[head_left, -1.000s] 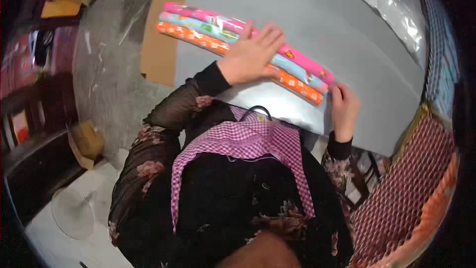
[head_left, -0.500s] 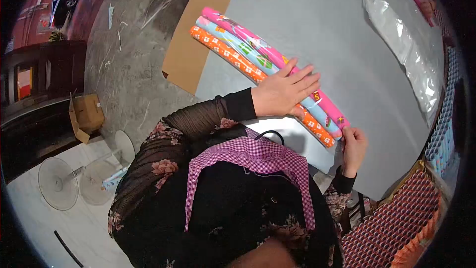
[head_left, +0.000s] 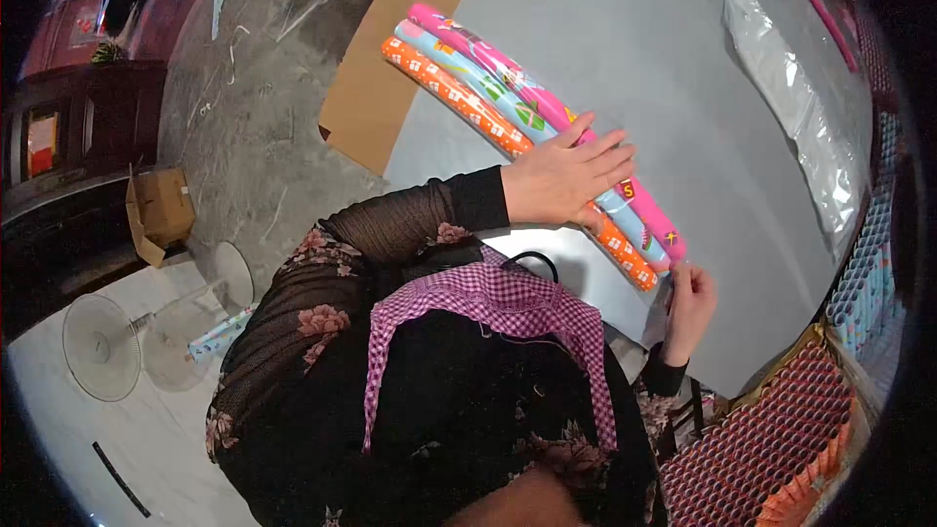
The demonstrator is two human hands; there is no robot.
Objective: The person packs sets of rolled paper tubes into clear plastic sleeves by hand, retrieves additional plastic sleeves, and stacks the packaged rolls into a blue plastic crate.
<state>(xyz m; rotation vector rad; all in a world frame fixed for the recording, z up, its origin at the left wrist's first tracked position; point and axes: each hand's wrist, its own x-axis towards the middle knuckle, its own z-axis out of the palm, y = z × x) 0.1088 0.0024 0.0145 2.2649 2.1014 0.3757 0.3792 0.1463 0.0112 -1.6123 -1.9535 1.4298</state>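
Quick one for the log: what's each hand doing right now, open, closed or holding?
Left hand: open, palm down across the three patterned rolls.
Right hand: fingers curled by the rolls' near end; grip can't be told.

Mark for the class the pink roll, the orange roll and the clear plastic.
Pink roll (head_left: 547, 105): head view, on its side, near mid-length.
Orange roll (head_left: 459, 100): head view, on its patterned upper-left stretch.
Clear plastic (head_left: 795, 107): head view, on its crinkled middle.
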